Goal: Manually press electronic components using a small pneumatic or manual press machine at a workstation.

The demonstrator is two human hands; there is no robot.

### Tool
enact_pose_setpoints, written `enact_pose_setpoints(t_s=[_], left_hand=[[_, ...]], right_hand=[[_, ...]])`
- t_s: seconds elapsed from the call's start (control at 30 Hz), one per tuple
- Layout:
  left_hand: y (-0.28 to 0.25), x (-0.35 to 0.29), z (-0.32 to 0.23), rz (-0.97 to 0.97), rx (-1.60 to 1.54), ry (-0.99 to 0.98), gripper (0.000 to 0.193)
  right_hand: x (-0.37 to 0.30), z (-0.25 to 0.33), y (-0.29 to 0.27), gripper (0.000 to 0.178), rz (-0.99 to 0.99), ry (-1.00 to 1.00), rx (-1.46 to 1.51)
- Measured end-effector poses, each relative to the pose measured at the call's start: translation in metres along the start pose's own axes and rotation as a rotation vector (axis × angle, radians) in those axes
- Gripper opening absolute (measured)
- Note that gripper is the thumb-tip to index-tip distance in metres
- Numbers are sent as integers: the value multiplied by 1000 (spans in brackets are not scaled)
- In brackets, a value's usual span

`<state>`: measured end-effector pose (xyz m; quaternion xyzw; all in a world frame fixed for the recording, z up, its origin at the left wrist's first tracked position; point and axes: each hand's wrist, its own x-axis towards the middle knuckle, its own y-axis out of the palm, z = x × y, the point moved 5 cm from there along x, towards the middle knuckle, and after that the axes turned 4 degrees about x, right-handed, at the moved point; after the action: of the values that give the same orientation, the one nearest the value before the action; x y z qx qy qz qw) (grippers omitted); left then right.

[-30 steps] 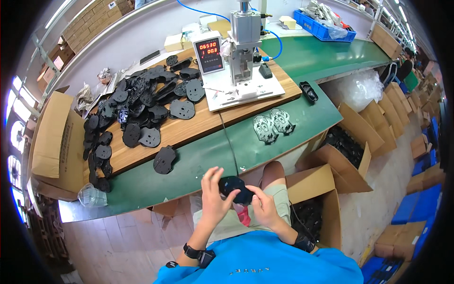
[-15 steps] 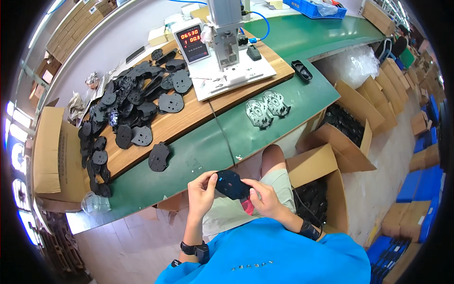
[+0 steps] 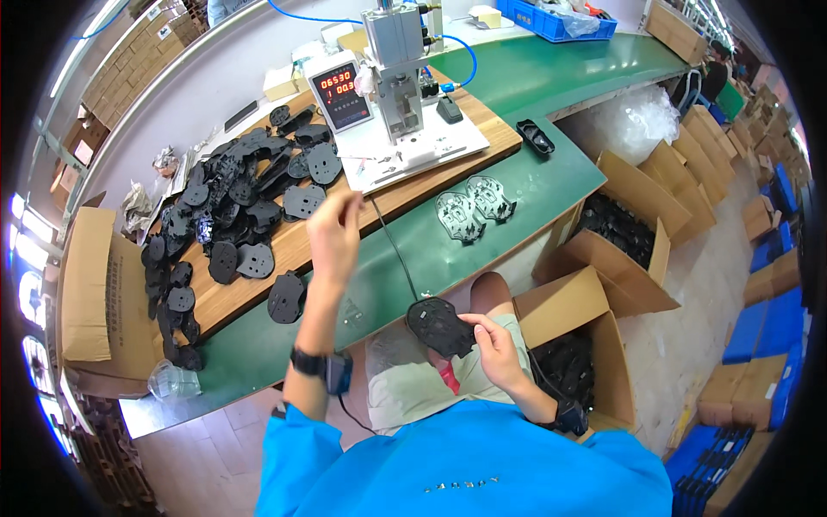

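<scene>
A black plastic plate [image 3: 438,326] with a lobed outline hangs over my lap, its ribbed face turned up. My right hand [image 3: 498,351] pinches it by the right edge. My left hand [image 3: 334,241] is raised over the wooden board's front edge, below the press, with fingers drawn together; anything between them is too small to make out. Beside that wrist, a single black plate [image 3: 287,298] lies on the green table. Beyond my left hand, a large heap of black plastic plates [image 3: 233,189] covers the wooden board.
A press [image 3: 401,103] on a white base stands next to a red-digit display box [image 3: 338,93]. Two pale patterned plates [image 3: 458,217] and a black tray-like part [image 3: 536,138] lie on the green table. Cardboard boxes [image 3: 564,297] of black parts stand at my right.
My left hand has let go of the black plate and moved up and forward towards the press. My right hand still holds the plate, which has turned. The view has shifted slightly.
</scene>
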<state>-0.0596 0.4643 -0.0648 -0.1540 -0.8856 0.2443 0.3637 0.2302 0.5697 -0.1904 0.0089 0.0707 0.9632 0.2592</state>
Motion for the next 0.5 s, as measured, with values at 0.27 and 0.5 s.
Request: enact_pose_setpoints(t_s=[0.27, 0.5], left_hand=[[15, 30, 85, 24, 281, -108, 34], [-37, -106, 17, 85, 453, 27, 35]], right_hand=[[-17, 9, -8, 34, -112, -8, -88], [12, 12, -75, 35, -319, -253, -295]])
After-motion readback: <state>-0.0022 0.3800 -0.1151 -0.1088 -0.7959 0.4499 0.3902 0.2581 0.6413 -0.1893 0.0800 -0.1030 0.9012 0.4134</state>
